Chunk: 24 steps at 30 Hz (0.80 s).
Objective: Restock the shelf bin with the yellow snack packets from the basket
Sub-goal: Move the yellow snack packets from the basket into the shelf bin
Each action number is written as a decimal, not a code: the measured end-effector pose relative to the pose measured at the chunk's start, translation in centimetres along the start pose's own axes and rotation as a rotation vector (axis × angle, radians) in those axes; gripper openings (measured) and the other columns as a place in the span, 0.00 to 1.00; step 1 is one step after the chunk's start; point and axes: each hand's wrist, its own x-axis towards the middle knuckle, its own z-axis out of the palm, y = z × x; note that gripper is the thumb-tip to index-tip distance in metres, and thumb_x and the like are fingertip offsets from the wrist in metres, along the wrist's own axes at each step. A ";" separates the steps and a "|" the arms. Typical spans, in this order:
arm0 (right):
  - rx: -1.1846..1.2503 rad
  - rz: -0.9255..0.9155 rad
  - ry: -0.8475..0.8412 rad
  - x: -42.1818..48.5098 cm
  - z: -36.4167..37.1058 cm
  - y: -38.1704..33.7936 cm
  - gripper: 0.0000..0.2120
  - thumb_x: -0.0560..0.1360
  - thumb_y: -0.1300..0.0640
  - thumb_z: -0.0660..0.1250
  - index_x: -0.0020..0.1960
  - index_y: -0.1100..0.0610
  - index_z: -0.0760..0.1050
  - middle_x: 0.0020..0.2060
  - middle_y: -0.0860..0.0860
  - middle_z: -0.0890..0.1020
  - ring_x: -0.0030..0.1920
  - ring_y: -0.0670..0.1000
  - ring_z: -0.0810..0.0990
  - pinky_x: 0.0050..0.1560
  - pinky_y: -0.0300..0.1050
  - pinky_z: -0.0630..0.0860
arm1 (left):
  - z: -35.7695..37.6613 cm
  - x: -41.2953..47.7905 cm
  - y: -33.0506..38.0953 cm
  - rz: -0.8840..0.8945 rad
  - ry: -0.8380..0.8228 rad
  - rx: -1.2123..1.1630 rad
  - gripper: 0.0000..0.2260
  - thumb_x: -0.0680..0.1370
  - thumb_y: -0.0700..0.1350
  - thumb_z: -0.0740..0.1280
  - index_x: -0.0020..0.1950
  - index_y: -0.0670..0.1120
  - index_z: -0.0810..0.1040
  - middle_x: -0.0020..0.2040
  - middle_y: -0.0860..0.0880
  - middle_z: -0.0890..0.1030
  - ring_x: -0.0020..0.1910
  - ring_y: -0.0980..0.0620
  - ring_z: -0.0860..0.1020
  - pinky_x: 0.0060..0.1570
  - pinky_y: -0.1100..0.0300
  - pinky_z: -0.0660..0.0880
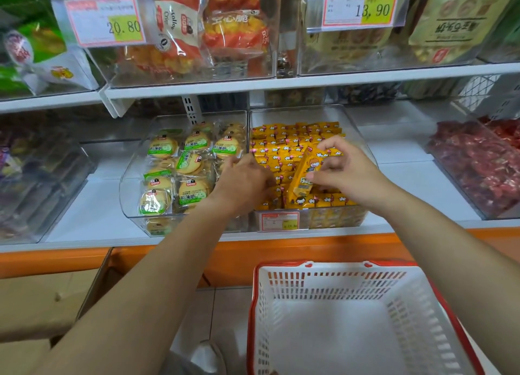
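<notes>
A clear shelf bin (363,146) on the middle shelf is packed with several yellow snack packets (292,138) in rows. My right hand (343,169) pinches one yellow packet (305,174), which stands tilted above the front rows. My left hand (244,181) reaches into the bin's left side, its fingers pressed down among the packets; what they hold is hidden. Below the shelf, a white basket with a red rim (332,279) stands on the floor, and I see nothing inside it.
A clear bin of round green-labelled cracker packs (180,172) sits left of the yellow bin. A bin of red-wrapped snacks (478,160) stands at the right. Upper shelf bins carry price tags (109,22). Cardboard boxes (42,304) lie at the lower left.
</notes>
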 end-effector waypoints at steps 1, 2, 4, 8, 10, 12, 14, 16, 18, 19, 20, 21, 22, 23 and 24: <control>-0.017 0.001 0.004 -0.1 0.1 -0.2 0.22 0.68 0.56 0.80 0.55 0.43 0.72 0.40 0.48 0.80 0.40 0.51 0.84 0.52 0.56 0.81 | 0.0 0.1 0.0 -0.010 -0.002 -0.034 0.09 0.79 0.58 0.69 0.57 0.59 0.82 0.55 0.55 0.82 0.64 0.52 0.70 0.68 0.46 0.58; -0.037 -0.001 0.005 -0.2 0.1 -0.4 0.22 0.68 0.56 0.80 0.55 0.43 0.72 0.43 0.49 0.80 0.42 0.52 0.85 0.53 0.55 0.80 | 0.0 0.1 0.0 -0.017 0.001 -0.072 0.07 0.78 0.56 0.70 0.55 0.59 0.82 0.54 0.55 0.81 0.63 0.52 0.71 0.67 0.48 0.59; -0.045 -0.016 -0.005 -0.4 0.3 -0.7 0.22 0.68 0.56 0.80 0.55 0.45 0.72 0.46 0.51 0.81 0.43 0.52 0.86 0.53 0.54 0.80 | 0.0 0.0 -0.2 -0.023 0.020 -0.167 0.04 0.78 0.52 0.70 0.51 0.58 0.83 0.52 0.52 0.81 0.59 0.51 0.73 0.64 0.50 0.66; -0.096 -0.087 -0.012 -0.6 1.2 -1.1 0.20 0.69 0.57 0.79 0.52 0.44 0.72 0.43 0.46 0.84 0.40 0.48 0.86 0.46 0.48 0.81 | -0.2 -0.3 -0.3 -0.042 0.056 -0.356 0.07 0.78 0.47 0.70 0.43 0.59 0.79 0.49 0.50 0.80 0.53 0.50 0.74 0.50 0.55 0.72; -0.192 -0.132 -0.007 -0.6 2.1 -1.1 0.21 0.69 0.57 0.79 0.50 0.41 0.71 0.46 0.47 0.82 0.39 0.47 0.84 0.45 0.51 0.83 | -0.2 -0.3 -0.3 -0.048 0.062 -0.404 0.08 0.78 0.45 0.69 0.43 0.58 0.77 0.47 0.50 0.79 0.52 0.51 0.73 0.48 0.58 0.69; -0.351 -0.204 -0.011 -0.5 3.0 -1.2 0.21 0.69 0.56 0.79 0.50 0.40 0.70 0.47 0.46 0.81 0.39 0.45 0.83 0.44 0.52 0.83 | -0.2 -0.3 -0.4 -0.051 0.067 -0.415 0.10 0.79 0.44 0.68 0.42 0.59 0.75 0.47 0.50 0.78 0.51 0.52 0.74 0.47 0.59 0.68; -0.524 -0.279 -0.019 -0.3 3.8 -1.5 0.21 0.70 0.53 0.78 0.52 0.38 0.68 0.42 0.43 0.81 0.39 0.43 0.82 0.42 0.50 0.83 | -0.4 -0.3 -0.5 -0.050 0.071 -0.442 0.13 0.80 0.42 0.68 0.41 0.59 0.73 0.47 0.49 0.77 0.50 0.50 0.74 0.46 0.58 0.69; -0.608 -0.312 -0.024 -0.2 4.5 -1.7 0.21 0.71 0.51 0.77 0.52 0.38 0.67 0.39 0.40 0.80 0.40 0.42 0.81 0.42 0.50 0.83 | -0.5 -0.2 -0.6 -0.044 0.072 -0.459 0.13 0.79 0.40 0.67 0.40 0.56 0.74 0.47 0.47 0.78 0.49 0.48 0.75 0.46 0.53 0.73; -0.635 -0.311 -0.033 0.0 4.9 -1.7 0.20 0.71 0.51 0.77 0.53 0.40 0.67 0.39 0.41 0.79 0.40 0.43 0.80 0.42 0.50 0.83 | -0.5 -0.1 -0.8 -0.051 0.066 -0.454 0.08 0.79 0.39 0.66 0.43 0.50 0.78 0.47 0.46 0.79 0.50 0.48 0.75 0.48 0.52 0.74; -0.638 -0.299 -0.043 0.0 5.0 -1.6 0.20 0.71 0.52 0.77 0.53 0.41 0.67 0.39 0.42 0.80 0.40 0.44 0.81 0.42 0.51 0.83 | -0.4 0.0 -0.9 -0.051 0.066 -0.456 0.07 0.79 0.39 0.66 0.45 0.49 0.79 0.48 0.46 0.79 0.50 0.48 0.74 0.47 0.55 0.73; -0.643 -0.283 -0.054 0.0 5.0 -1.5 0.19 0.71 0.52 0.76 0.52 0.42 0.67 0.39 0.43 0.81 0.40 0.45 0.81 0.42 0.52 0.83 | -0.4 0.0 -1.0 -0.047 0.068 -0.464 0.06 0.79 0.39 0.67 0.45 0.49 0.80 0.47 0.46 0.78 0.49 0.49 0.74 0.44 0.59 0.71; -0.653 -0.268 -0.065 0.0 4.9 -1.5 0.19 0.72 0.52 0.76 0.52 0.42 0.67 0.39 0.45 0.81 0.40 0.47 0.81 0.42 0.53 0.82 | -0.4 -0.1 -1.0 -0.041 0.073 -0.474 0.07 0.79 0.39 0.67 0.45 0.50 0.80 0.47 0.47 0.78 0.49 0.50 0.74 0.42 0.63 0.68; -0.670 -0.257 -0.079 0.0 4.9 -1.4 0.18 0.72 0.50 0.76 0.52 0.43 0.68 0.39 0.46 0.81 0.40 0.48 0.81 0.42 0.54 0.82 | -0.4 -0.1 -1.0 -0.038 0.080 -0.481 0.07 0.79 0.39 0.67 0.45 0.51 0.80 0.47 0.48 0.78 0.48 0.51 0.73 0.41 0.65 0.66; -0.690 -0.251 -0.098 -0.1 4.8 -1.5 0.16 0.72 0.48 0.75 0.53 0.42 0.68 0.40 0.46 0.81 0.41 0.49 0.81 0.42 0.54 0.81 | -0.4 -0.2 -1.1 -0.035 0.087 -0.481 0.07 0.79 0.39 0.67 0.47 0.50 0.81 0.47 0.48 0.77 0.48 0.52 0.72 0.41 0.64 0.66; -0.711 -0.249 -0.117 -0.1 4.7 -1.5 0.14 0.73 0.45 0.73 0.53 0.42 0.69 0.40 0.45 0.82 0.41 0.48 0.81 0.42 0.53 0.81 | -0.4 -0.2 -1.1 -0.035 0.091 -0.476 0.07 0.79 0.38 0.67 0.49 0.49 0.82 0.47 0.48 0.77 0.48 0.53 0.71 0.43 0.63 0.66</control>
